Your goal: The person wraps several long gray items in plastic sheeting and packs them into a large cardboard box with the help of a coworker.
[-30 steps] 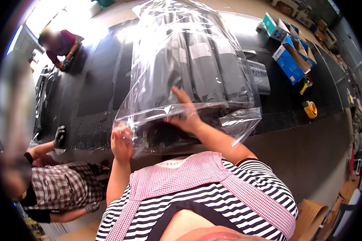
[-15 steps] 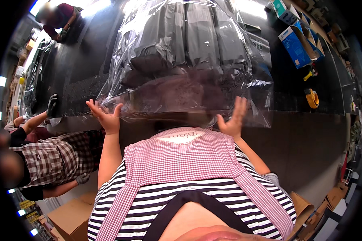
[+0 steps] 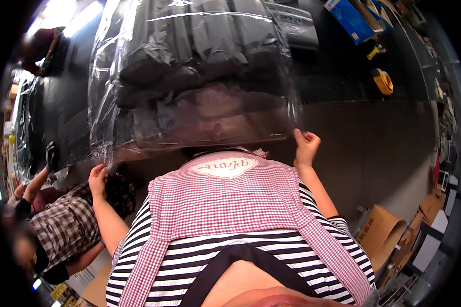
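A large sheet or bag of clear plastic film (image 3: 105, 66) lies over several dark, plump wrapped packages (image 3: 205, 43) on the black table. Its near edge stretches across in front of my apron. At the left corner of the film my left hand (image 3: 98, 181) is closed, pinching the plastic between thumb and fingers. My right hand (image 3: 306, 147) is closed in a pinch at the right corner, with the film running up from the fingertips.
On the table (image 3: 338, 77) to the right are an orange-yellow tape roll (image 3: 381, 82), a small yellow-handled tool (image 3: 375, 51) and a blue box (image 3: 354, 21). A grey flat package (image 3: 297, 29) lies beside the film. Two co-workers, one in plaid (image 3: 69, 220), are at left; a brown carton (image 3: 381, 233) stands lower right.
Both hands were open with fingers spread and now pinch the film's corners. My left hand moved left and nearer. The film's near edge is flatter and straighter, and the view has shifted right.
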`<state>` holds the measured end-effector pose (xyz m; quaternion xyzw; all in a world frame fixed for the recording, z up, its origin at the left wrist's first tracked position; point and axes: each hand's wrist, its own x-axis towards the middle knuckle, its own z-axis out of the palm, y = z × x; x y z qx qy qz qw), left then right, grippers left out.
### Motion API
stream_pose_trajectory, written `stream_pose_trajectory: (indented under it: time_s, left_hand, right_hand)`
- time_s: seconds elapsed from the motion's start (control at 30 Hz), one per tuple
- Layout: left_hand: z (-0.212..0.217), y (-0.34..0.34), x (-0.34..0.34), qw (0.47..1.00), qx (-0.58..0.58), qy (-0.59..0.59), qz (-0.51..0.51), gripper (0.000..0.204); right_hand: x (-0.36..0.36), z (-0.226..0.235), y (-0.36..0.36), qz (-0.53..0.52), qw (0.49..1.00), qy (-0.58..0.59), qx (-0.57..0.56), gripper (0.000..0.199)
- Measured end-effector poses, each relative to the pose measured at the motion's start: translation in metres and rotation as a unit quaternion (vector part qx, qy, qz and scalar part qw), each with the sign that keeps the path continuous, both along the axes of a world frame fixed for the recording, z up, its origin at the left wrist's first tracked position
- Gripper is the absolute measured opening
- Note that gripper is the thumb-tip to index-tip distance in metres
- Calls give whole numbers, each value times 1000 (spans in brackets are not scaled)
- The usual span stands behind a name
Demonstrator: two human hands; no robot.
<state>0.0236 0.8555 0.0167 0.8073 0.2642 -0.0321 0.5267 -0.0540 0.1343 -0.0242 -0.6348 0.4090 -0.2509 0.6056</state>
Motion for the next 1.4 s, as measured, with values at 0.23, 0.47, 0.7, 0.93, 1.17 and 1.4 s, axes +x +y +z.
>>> stream_pose_trajectory:
  time_s: [0.23,0.47,0.7,0.93,1.17,1.4]
  left_hand:
    - [-9,28,-2,996,-47,15,78,10]
    - [0,-35,0,957,-209,-151,129,12]
    - [-18,-81,-64,926,-345,-121,99,21]
    - [-53,-123,-63,877,-378,-160,249,47]
    - [-60,-220,-28,839,-509,-113,156,66]
    - [-100,-234,-22,842,-532,-88,29,21]
  right_hand:
    - [35,-8,21,236,955,26,179,20]
    - [36,30,-5,345,927,-85,120,22]
    - [63,95,-50,391,920,14,5,26]
    - [37,72,-22,475,730,472,-133,49]
    - [92,130,121,741,652,131,-95,39]
    - [207,33,265,667,603,-267,-346,36]
